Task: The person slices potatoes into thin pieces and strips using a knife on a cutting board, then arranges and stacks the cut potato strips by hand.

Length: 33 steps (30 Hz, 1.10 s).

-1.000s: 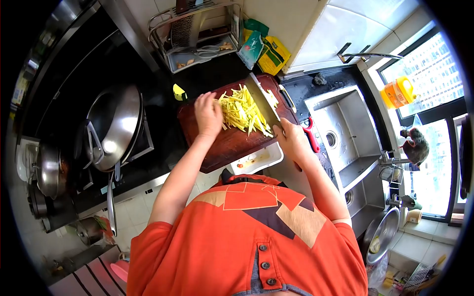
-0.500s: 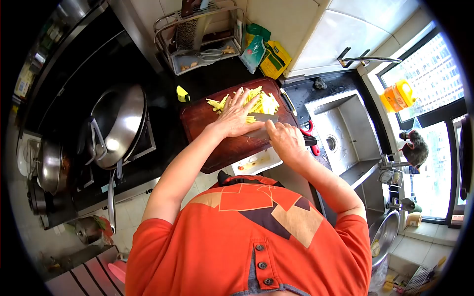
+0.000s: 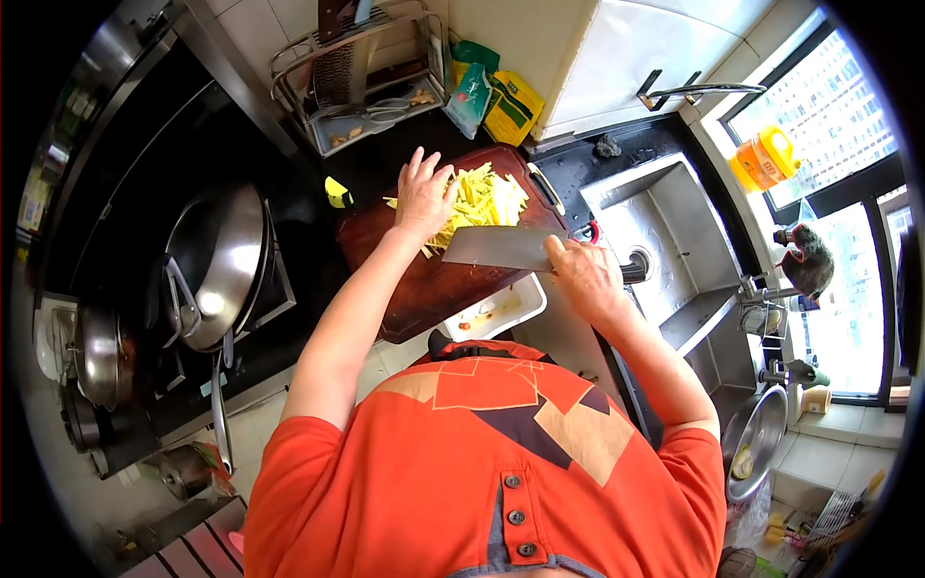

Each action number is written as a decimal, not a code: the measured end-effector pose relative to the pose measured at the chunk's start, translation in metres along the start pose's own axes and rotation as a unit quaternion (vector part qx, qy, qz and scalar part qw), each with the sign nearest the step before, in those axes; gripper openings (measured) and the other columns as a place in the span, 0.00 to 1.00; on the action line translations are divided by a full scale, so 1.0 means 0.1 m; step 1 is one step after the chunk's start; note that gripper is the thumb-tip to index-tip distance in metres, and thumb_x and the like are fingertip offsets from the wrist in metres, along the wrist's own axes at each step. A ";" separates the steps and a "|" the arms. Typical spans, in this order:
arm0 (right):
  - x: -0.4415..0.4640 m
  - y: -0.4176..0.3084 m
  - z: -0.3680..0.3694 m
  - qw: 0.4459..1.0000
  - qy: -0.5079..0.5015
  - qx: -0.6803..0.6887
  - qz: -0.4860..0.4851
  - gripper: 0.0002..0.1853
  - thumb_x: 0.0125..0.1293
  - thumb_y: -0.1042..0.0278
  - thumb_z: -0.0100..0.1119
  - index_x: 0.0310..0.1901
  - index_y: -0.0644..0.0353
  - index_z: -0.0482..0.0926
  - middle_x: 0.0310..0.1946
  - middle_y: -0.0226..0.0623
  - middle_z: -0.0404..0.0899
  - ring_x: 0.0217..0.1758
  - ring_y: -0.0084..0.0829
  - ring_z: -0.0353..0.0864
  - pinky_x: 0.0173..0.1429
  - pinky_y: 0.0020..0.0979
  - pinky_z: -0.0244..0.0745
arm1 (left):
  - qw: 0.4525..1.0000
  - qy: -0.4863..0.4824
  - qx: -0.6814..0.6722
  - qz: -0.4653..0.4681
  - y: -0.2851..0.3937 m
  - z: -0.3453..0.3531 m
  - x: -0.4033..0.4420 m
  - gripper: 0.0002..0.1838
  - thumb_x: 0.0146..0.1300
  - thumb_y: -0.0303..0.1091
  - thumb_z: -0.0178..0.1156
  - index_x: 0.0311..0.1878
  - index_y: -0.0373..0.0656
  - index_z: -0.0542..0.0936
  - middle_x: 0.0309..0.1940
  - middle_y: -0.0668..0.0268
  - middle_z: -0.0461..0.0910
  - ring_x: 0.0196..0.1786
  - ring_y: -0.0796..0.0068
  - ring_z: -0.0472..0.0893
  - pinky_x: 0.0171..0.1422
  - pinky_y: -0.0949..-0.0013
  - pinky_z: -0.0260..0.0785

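A heap of pale yellow-green vegetable strips [image 3: 487, 199] lies on the dark red-brown cutting board [image 3: 424, 294]. My left hand [image 3: 424, 197] rests at the heap's left side, its fingers stretched out and apart. In my right hand [image 3: 583, 273] is the dark handle of a cleaver [image 3: 501, 248]. The broad blade points left, its flat side toward me, along the near edge of the strips. A cut piece of yellow vegetable with dark skin [image 3: 338, 192] sits on the black counter, left of the board.
A wok [image 3: 226, 275] stands on the stove at left. Right of the board is a steel sink [image 3: 665, 241]. A white tray [image 3: 511, 310] shows below the board's near edge. A wire rack [image 3: 356, 87] and seasoning bags [image 3: 513, 108] stand behind. Scissors with red handles [image 3: 590, 232] lie beside the board.
The cleaver has come up off the board and turned its flat side into view. My left hand has shifted left off the strips, which now show more fully.
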State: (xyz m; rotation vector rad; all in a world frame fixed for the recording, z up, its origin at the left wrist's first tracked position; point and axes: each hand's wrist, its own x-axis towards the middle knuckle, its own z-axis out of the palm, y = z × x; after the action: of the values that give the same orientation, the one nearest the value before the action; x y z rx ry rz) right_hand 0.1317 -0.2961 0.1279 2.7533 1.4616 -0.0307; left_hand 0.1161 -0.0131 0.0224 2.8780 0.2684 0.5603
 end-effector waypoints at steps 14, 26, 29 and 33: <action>-0.25 0.35 -0.01 0.976 0.053 0.184 0.106 0.10 0.58 0.64 0.63 0.35 0.58 0.74 0.20 0.45 0.79 0.27 0.44 0.82 0.33 0.39 0.75 | 0.956 0.158 0.029 -0.247 -1.06 -0.16 -0.23 0.25 0.57 0.46 0.63 0.55 0.44 0.76 0.51 0.54 0.74 0.55 0.51 0.73 0.56 0.54 0.70; 0.08 0.01 0.34 0.934 0.008 0.336 0.119 0.10 0.60 0.65 0.60 0.33 0.63 0.75 0.21 0.47 0.78 0.24 0.44 0.80 0.30 0.39 0.74 | 0.926 -0.001 -0.029 -0.377 -1.68 0.01 -0.26 0.34 0.54 0.45 0.66 0.62 0.46 0.66 0.54 0.46 0.73 0.54 0.47 0.77 0.57 0.54 0.71; 0.09 0.02 0.38 0.861 -0.046 0.471 0.189 0.11 0.64 0.65 0.57 0.32 0.66 0.74 0.17 0.40 0.74 0.18 0.33 0.76 0.23 0.33 0.71 | 0.927 0.022 -0.047 -0.372 -1.78 0.09 -0.32 0.30 0.54 0.38 0.65 0.59 0.45 0.67 0.52 0.45 0.74 0.51 0.46 0.78 0.56 0.54 0.72; 0.07 -0.03 0.41 0.745 -0.101 0.613 0.244 0.11 0.72 0.62 0.50 0.37 0.63 0.71 0.18 0.28 0.67 0.14 0.19 0.66 0.18 0.25 0.66 | 0.878 0.200 -0.154 -0.407 -1.67 -0.02 -0.50 0.23 0.57 0.30 0.61 0.56 0.43 0.68 0.50 0.47 0.76 0.48 0.49 0.80 0.50 0.57 0.76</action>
State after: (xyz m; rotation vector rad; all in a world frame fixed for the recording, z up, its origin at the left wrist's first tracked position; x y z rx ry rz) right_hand 0.1328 -0.2900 0.0870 3.6881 0.6008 -1.8024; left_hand 0.0466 0.1376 -0.0307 2.0327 1.2386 0.8912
